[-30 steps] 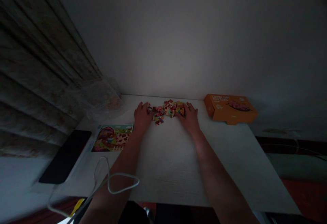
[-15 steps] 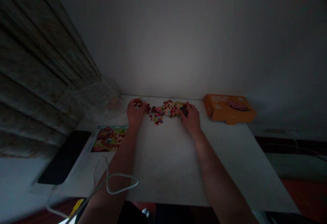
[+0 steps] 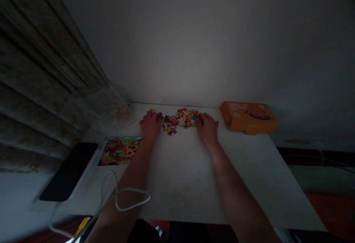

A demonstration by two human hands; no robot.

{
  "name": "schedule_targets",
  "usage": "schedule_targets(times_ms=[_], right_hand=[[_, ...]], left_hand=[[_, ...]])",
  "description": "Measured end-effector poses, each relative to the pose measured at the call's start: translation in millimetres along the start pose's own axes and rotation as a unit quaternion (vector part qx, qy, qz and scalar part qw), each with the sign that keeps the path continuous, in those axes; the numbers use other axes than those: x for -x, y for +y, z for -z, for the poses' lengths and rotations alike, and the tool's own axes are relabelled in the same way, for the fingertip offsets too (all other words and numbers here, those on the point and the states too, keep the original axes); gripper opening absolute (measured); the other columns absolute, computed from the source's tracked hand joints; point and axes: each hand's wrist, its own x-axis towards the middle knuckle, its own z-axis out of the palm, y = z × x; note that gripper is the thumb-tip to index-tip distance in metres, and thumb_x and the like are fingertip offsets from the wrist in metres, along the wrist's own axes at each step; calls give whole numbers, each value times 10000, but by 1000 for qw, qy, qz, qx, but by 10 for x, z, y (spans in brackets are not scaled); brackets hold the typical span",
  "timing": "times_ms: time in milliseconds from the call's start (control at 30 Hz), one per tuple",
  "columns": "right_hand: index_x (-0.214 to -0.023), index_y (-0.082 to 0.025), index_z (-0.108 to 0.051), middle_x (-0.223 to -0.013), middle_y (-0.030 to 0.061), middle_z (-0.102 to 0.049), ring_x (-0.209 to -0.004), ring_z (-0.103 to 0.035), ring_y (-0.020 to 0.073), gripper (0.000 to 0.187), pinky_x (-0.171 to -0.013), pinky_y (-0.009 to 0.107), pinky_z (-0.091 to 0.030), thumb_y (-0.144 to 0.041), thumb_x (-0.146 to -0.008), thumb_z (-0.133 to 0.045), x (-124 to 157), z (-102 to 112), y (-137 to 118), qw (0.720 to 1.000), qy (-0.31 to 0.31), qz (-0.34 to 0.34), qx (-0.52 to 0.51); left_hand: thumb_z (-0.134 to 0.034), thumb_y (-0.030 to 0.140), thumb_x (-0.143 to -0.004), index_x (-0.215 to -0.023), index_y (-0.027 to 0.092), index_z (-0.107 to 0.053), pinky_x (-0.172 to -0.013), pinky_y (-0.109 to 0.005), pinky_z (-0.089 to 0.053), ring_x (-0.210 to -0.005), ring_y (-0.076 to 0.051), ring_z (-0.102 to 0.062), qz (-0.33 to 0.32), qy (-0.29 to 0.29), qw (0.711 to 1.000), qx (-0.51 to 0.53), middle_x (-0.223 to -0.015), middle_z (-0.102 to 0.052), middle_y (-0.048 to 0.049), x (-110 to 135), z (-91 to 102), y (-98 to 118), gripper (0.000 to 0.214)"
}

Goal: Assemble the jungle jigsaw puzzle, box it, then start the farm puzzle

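Colourful jigsaw puzzle pieces (image 3: pixel 186 118) lie heaped near the table's back edge, with a smaller cluster of puzzle pieces (image 3: pixel 169 125) just left of them. My left hand (image 3: pixel 151 124) is over the left end of the pieces, its fingers curled down around some and hiding most of them. At the right end of the heap, my right hand (image 3: pixel 208 126) has its fingers bent in and closed against the edge pieces. Which single pieces each hand grips is hard to make out in the dim light.
A farm picture sheet (image 3: pixel 119 151) lies left of my left forearm, beside a black phone-like slab (image 3: pixel 69 171). A clear plastic bag (image 3: pixel 108 106) sits at the back left. An orange puzzle box (image 3: pixel 251 119) stands back right. A white cable (image 3: pixel 133 190) loops across the front left.
My left hand has shifted slightly right and lies flatter over the pieces, covering more of them. My right hand's fingers have drawn back slightly from the heap.
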Motion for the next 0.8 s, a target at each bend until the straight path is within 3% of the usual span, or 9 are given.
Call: schedule_targets(times_ms=[133,267,367,467,633,800], right_hand=[[-1383,-291,-650,-1442,147,-599,-1357,-514,358,462,-1172,674,-256,-480,-966,-594,31,45,-89,996,-16,86,-7],[-1421,-339,-622,-1543,110,-535,-1449,-440,359,471,-1213,713,-148,-481,-973,-604,90,24,-144,986,-70,148,22],[-1516,-348,-518,-1640,105,-424,-1523,-345,359,503,-1198,754,-129,-416,-1017,-527,94,-35,-127,987,-73,136,39],[-1507,-334,-528,-1647,107,-414,-1537,-321,363,487,-1188,767,-138,-359,-1022,-492,60,-78,-88,992,-56,106,35],[-1394,-259,-631,-1556,136,-511,-1458,-420,348,424,-1200,694,-214,-373,-1006,-502,17,-34,-89,996,0,92,-10],[-1284,-221,-692,-1440,163,-596,-1365,-505,332,386,-1176,595,-326,-420,-995,-531,33,68,-179,991,52,102,-68]], left_hand=[[-501,335,-1003,-1284,240,-676,-1044,-578,-435,-1277,-387,-547,-27,-22,999,-31,-1397,-608,-188,93,-23,121,344],[-519,286,-991,-1205,234,-684,-1083,-543,-414,-1283,-355,-556,-22,-20,999,-11,-1394,-619,-159,68,-64,93,274],[-529,240,-982,-1106,218,-680,-1091,-513,-418,-1241,-323,-596,-18,-15,1000,0,-1304,-662,-151,13,-73,43,197],[-546,206,-966,-1046,212,-673,-1067,-476,-449,-1197,-306,-628,-20,-16,1000,12,-1231,-684,-139,-32,-70,12,151],[-581,176,-934,-1086,201,-661,-1020,-409,-506,-1149,-290,-654,-39,-2,997,65,-1228,-671,-143,-55,-82,-15,174],[-584,120,-899,-1061,203,-651,-1021,-410,-526,-1113,-270,-665,-41,27,993,108,-1189,-657,-131,-75,-82,-29,194]])
